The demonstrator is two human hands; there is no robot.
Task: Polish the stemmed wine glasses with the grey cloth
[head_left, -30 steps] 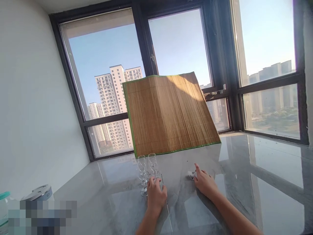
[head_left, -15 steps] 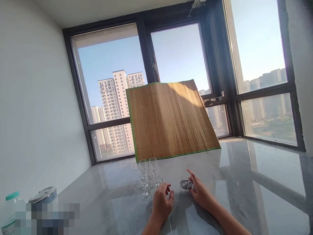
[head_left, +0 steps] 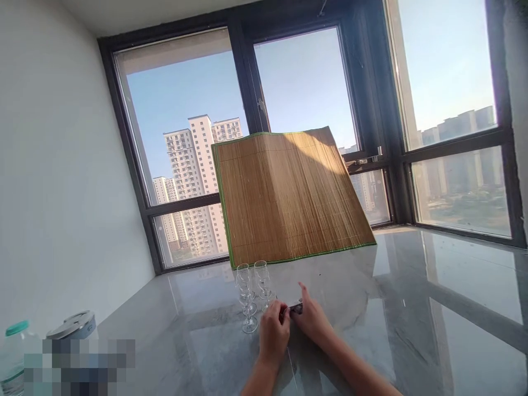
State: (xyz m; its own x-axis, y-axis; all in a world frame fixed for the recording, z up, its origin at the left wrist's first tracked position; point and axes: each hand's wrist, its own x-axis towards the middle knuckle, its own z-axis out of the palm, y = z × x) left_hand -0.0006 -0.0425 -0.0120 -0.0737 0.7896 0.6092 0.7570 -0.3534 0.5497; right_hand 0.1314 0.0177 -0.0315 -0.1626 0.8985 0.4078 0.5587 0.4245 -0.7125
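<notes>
Between my two hands is a small dark grey item (head_left: pixel 296 308); its kind cannot be made out, and the fingers cover most of it. My right hand (head_left: pixel 314 322) grips it from the right with the index finger stretched forward. On the other side, my left hand (head_left: pixel 274 329) has its fingers curled round the item's left end. Just left of my left hand, several clear stemmed glasses (head_left: pixel 249 324) stand upright in two rows on the glossy grey surface (head_left: pixel 198 335). My left hand partly hides the nearer glasses on the right.
A bamboo mat (head_left: pixel 289 198) with green edging leans against the window behind the glasses. At the lower left are a bottle with a teal cap (head_left: pixel 17 328) and a lidded container (head_left: pixel 72 324), partly blurred out. A white wall (head_left: pixel 61 181) bounds the left side.
My right hand has moved left with the grey item, up to my left hand. My left fingers, loosely curled on nothing before, now close on the item's end. The view has shifted slightly.
</notes>
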